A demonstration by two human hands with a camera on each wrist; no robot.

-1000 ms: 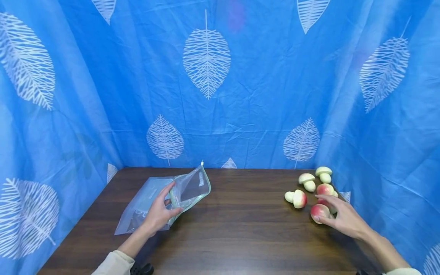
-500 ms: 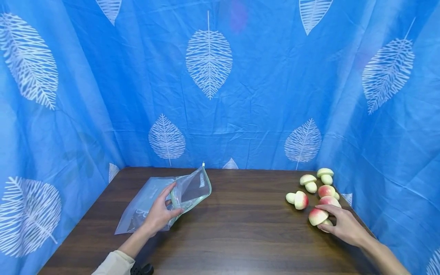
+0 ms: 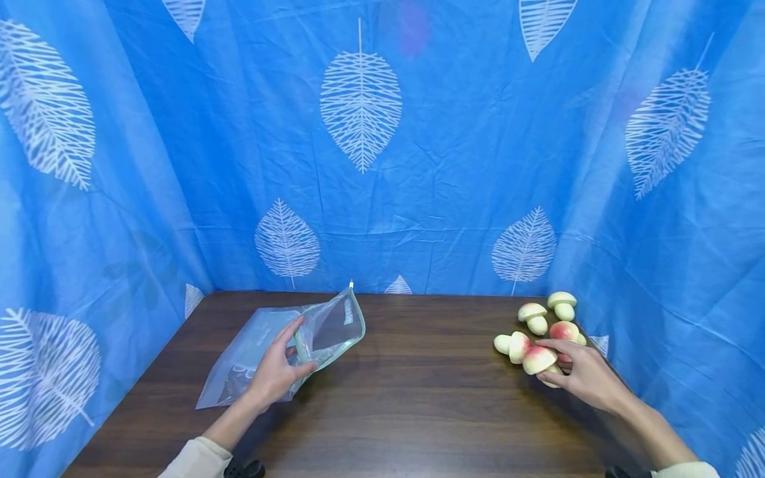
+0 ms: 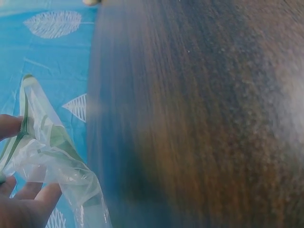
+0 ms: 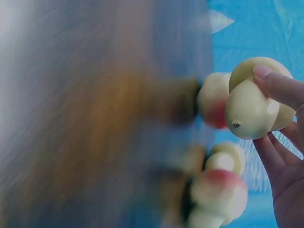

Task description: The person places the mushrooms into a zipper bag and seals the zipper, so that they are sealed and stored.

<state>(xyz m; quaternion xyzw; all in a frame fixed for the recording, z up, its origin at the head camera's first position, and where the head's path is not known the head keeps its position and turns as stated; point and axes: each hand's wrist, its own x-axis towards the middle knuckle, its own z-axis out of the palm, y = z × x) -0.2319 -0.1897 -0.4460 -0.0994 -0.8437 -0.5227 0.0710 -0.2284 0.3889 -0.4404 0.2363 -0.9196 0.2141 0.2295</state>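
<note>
My left hand (image 3: 276,372) grips a clear zip bag (image 3: 242,358) near its mouth, thumb on one side and fingers on the other. The bag's green-edged mouth gapes toward the right; in the left wrist view the crumpled plastic (image 4: 52,147) shows between thumb and fingers. At the table's right side, my right hand (image 3: 592,384) pinches a red-and-cream toy mushroom (image 3: 540,359). The right wrist view shows its pale stem (image 5: 251,111) facing the camera, with the thumb on the cap's underside. It seems raised off the table, near another mushroom (image 3: 517,347) lying on its side.
Several more toy mushrooms stand or lie at the right rear, among them a pale one (image 3: 562,305), a cream one (image 3: 533,318) and a red-capped one (image 3: 565,331). Another is partly hidden behind my right hand. A blue leaf-print curtain (image 3: 406,166) surrounds the wooden table (image 3: 418,398).
My right hand has taken hold of the front mushroom, tilted it and moved it left, toward the one lying on its side. My left hand and the bag stay nearly still.
</note>
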